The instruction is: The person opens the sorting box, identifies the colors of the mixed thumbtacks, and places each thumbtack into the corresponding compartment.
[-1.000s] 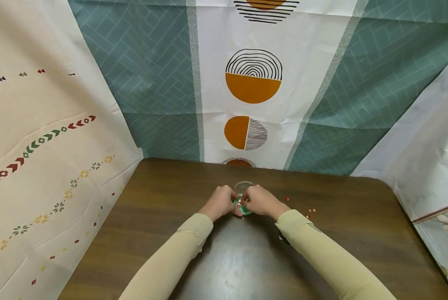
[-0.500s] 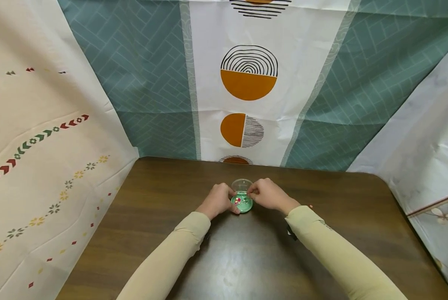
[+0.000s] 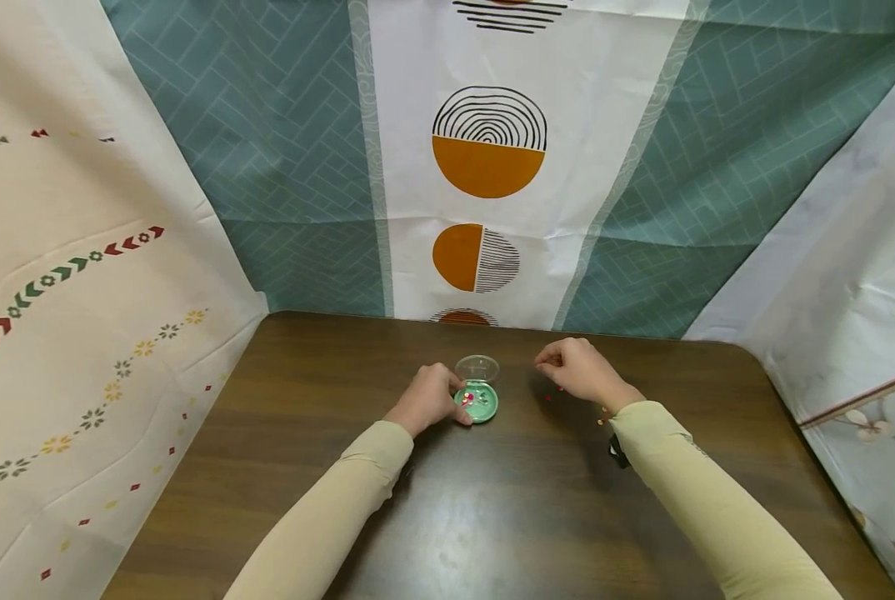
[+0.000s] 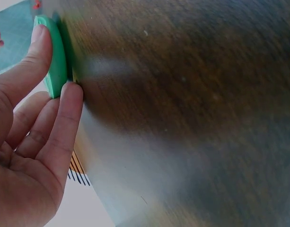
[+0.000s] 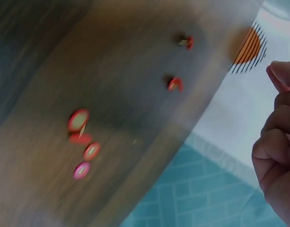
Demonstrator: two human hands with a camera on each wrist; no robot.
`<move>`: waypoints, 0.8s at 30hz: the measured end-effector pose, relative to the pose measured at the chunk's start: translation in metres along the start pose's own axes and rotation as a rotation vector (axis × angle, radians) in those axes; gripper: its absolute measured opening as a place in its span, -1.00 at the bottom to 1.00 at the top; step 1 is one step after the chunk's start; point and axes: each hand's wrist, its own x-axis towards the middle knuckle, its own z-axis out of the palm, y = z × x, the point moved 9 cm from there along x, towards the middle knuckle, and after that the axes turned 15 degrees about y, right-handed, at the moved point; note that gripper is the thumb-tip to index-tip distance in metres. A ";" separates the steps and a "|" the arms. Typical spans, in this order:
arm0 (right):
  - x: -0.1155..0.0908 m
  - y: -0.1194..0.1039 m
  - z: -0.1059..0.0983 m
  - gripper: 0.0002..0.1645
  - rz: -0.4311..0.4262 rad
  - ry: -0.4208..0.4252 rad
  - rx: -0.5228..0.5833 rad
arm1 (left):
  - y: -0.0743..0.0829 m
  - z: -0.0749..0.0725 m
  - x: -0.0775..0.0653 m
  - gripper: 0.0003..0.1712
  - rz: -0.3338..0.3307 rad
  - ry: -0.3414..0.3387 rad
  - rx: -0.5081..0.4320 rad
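Observation:
My left hand (image 3: 431,398) grips the left rim of a small round green case (image 3: 485,410) on the table; its clear lid (image 3: 477,368) stands open at the back. In the left wrist view, the thumb lies on the green case (image 4: 57,64) with fingers below. Tiny pink, red and silvery pieces (image 3: 468,400) lie inside the case. My right hand (image 3: 578,368) hovers over the table to the right, fingers curled, thumb and index tips together; nothing shows between them. Below it lie several small red and pink pieces, such as a pink oval one (image 5: 81,170) and a curved red one (image 5: 175,84).
The brown wooden table (image 3: 327,375) runs back to a patterned cloth (image 3: 485,167). Another cloth (image 3: 80,333) hangs along the left, and a pale one (image 3: 852,292) along the right. A dark device (image 3: 618,451) sits at the right wrist.
My right hand has left the case and moved right, over the loose pieces. My left hand keeps its grip on the green case. The view has shifted slightly.

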 end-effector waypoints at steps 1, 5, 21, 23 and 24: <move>-0.001 0.004 -0.001 -0.81 0.006 0.000 -0.015 | 0.000 0.000 0.000 -0.28 0.000 0.000 0.001; -0.003 0.018 -0.005 -0.81 0.012 0.008 -0.085 | 0.000 -0.002 0.000 -0.28 -0.005 0.002 0.007; -0.022 0.064 0.012 -0.76 0.209 -0.127 -0.196 | -0.001 0.001 0.001 -0.27 0.007 -0.006 0.013; -0.022 0.066 0.014 -0.75 0.226 -0.131 -0.202 | -0.001 0.001 0.001 -0.27 0.007 -0.005 0.016; -0.022 0.066 0.014 -0.76 0.231 -0.132 -0.201 | -0.001 0.001 0.001 -0.26 0.006 -0.005 0.018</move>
